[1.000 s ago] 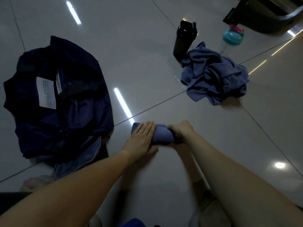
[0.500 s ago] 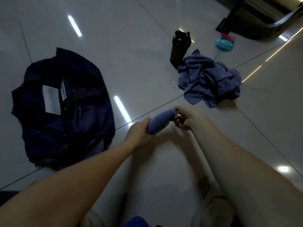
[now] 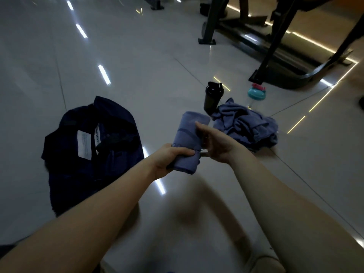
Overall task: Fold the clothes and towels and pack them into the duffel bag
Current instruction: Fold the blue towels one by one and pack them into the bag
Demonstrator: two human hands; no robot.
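Dim room. Glossy pale floor tiles (image 3: 137,66), thin dark grout lines, white ceiling-light reflections (image 3: 104,74) in a broken row. Far right: black metal machine frame (image 3: 208,22), slanted legs, curved base (image 3: 295,83), warm yellow light strip (image 3: 315,44) mirrored alongside. Black shaker bottle (image 3: 211,97) and teal-lidded bottle (image 3: 256,94) stand near that base

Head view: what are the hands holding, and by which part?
A rolled towel: the left hand grips its lower end, and the right hand pinches its right edge midway up.
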